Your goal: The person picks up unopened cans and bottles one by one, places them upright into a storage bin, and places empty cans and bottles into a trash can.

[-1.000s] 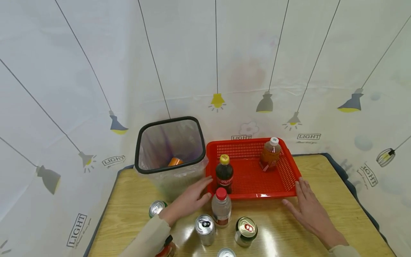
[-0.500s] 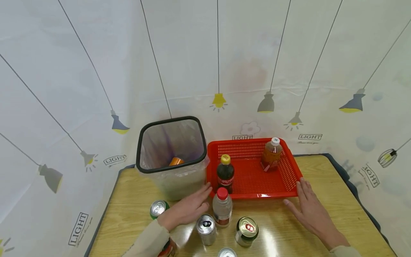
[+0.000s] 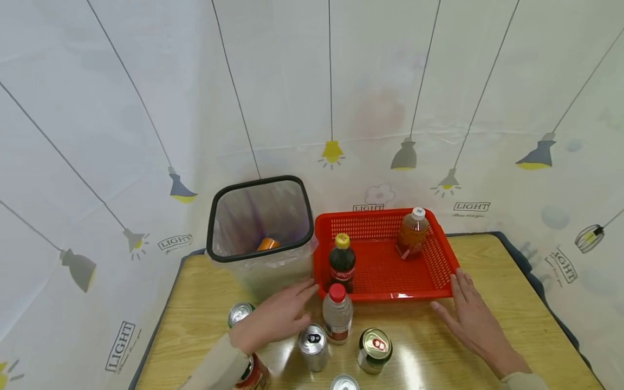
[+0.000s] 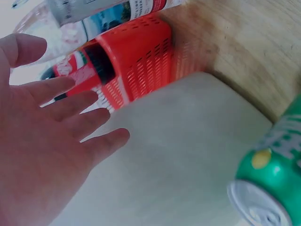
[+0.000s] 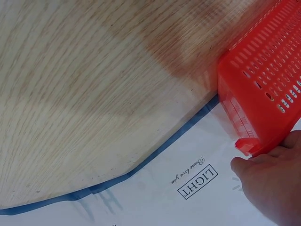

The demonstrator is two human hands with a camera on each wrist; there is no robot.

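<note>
My left hand (image 3: 275, 317) has its fingers extended beside the front left corner of a red plastic basket (image 3: 397, 296). In the left wrist view its fingers (image 4: 110, 141) spread loosely with nothing between them. At the basket's front right corner, my right hand (image 3: 475, 325) touches the rim with straightened fingers; its thumb stands apart. Inside the basket are an upright cola bottle (image 3: 342, 265) with a yellow cap and a leaning bottle of amber drink (image 3: 411, 238). A clear bottle (image 3: 337, 322) with a red cap stands just in front of the basket.
A lined bin (image 3: 263, 257) with an orange can (image 3: 268, 245) inside stands left of the basket. Around the left forearm are a green can (image 4: 275, 165), a silver can (image 3: 313, 349) and a red one (image 3: 255, 375). A gold-topped can (image 3: 375, 352) sits right of them.
My left hand has drawn back from the basket's left rim, slightly left and toward me. The right hand stays at its corner; basket and bottles stay in place.
</note>
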